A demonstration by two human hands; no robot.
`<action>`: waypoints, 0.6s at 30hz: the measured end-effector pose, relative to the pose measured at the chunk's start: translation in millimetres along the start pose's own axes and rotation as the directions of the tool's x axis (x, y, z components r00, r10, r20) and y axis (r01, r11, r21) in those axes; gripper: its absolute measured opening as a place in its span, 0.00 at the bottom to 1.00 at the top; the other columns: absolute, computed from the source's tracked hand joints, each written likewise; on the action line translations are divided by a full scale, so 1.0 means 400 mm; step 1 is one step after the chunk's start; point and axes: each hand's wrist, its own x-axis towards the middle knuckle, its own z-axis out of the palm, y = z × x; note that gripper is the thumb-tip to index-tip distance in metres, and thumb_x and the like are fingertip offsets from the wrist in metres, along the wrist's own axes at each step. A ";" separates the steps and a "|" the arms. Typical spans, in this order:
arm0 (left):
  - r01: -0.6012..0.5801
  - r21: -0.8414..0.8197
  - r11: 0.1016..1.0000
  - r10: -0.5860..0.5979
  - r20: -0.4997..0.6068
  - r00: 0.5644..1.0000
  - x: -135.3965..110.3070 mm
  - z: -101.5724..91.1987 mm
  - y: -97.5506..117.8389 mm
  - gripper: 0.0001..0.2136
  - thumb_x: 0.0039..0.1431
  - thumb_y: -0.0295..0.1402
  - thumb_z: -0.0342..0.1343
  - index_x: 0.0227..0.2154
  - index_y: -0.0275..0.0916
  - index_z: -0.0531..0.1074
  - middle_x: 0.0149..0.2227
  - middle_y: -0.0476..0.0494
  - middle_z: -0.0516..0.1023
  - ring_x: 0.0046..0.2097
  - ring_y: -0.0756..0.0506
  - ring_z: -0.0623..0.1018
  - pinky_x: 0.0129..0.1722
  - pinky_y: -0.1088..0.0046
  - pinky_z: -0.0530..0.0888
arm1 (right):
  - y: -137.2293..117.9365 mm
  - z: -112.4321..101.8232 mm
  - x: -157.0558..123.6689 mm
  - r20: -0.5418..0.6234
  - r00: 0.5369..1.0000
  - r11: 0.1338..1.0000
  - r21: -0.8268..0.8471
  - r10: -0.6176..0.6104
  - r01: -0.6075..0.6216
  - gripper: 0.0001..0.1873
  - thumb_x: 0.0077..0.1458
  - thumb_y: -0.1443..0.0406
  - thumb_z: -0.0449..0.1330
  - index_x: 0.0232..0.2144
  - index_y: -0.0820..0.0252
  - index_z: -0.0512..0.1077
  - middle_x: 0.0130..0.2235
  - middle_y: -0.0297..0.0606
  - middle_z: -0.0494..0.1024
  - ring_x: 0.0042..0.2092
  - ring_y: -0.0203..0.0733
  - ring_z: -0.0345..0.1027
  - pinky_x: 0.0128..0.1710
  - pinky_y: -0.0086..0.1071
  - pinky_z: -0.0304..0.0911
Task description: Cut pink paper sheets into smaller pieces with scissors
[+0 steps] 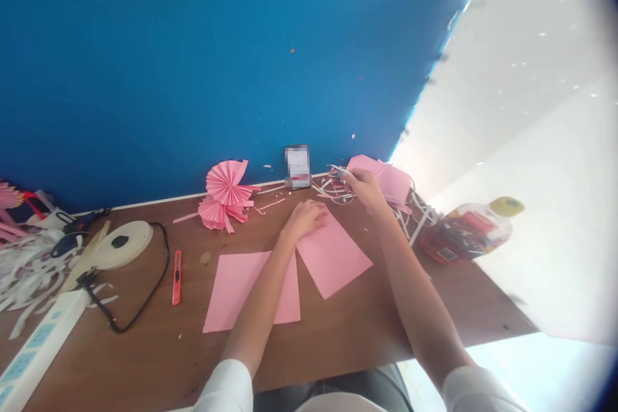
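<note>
My left hand (pixel 306 215) rests on the upper end of a pink paper sheet (pixel 338 257), fingers lying on it and holding nothing I can see. A second pink sheet (pixel 234 283) lies flat to its left, partly covered by my left forearm. Further back, my right hand (pixel 365 185) is closed on a thin white strip (pixel 339 169), which juts out to the left from the fingertips. Just below that hand is a tangle of white strips (pixel 333 190). More pink paper (pixel 393 180) lies behind and to the right of it.
Pleated pink paper fans (pixel 226 183) sit near the blue wall (pixel 217 64). A phone-like device (pixel 298 166) leans there. Left are a red cutter (pixel 177 277), a round cream disc (pixel 138 235), a black cable (pixel 164 270) and a power strip (pixel 43 341). A plastic jar (pixel 466 232) stands right.
</note>
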 end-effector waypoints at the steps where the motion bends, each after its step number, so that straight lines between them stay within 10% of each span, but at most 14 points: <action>1: 0.040 0.032 0.999 -0.038 -0.046 0.998 -0.004 -0.007 0.002 0.12 0.55 0.41 0.57 0.41 0.44 0.75 0.57 0.44 0.68 0.59 0.40 0.64 0.58 0.59 0.60 | 0.004 -0.001 0.002 -0.007 1.000 1.000 -0.015 -0.004 0.004 0.18 0.53 0.52 0.56 0.24 0.62 0.69 0.21 0.33 0.68 0.24 0.32 0.57 0.24 0.28 0.50; 10: 0.219 0.082 0.972 -0.209 -0.121 0.970 -0.033 -0.044 -0.021 0.11 0.48 0.40 0.62 0.23 0.38 0.69 0.47 0.40 0.69 0.51 0.38 0.67 0.49 0.60 0.65 | -0.004 -0.013 -0.003 0.091 0.994 0.983 -0.168 -0.058 0.073 0.21 0.56 0.50 0.52 0.24 0.61 0.67 0.21 0.32 0.66 0.24 0.33 0.56 0.24 0.29 0.50; 18: 0.204 -0.098 0.974 -0.201 0.037 0.979 -0.047 -0.069 -0.070 0.04 0.52 0.34 0.55 0.31 0.41 0.69 0.38 0.46 0.70 0.42 0.45 0.71 0.40 0.71 0.66 | 0.010 -0.017 0.003 0.127 0.987 0.962 -0.242 -0.096 0.125 0.19 0.55 0.52 0.50 0.24 0.61 0.67 0.22 0.33 0.64 0.25 0.34 0.55 0.25 0.30 0.48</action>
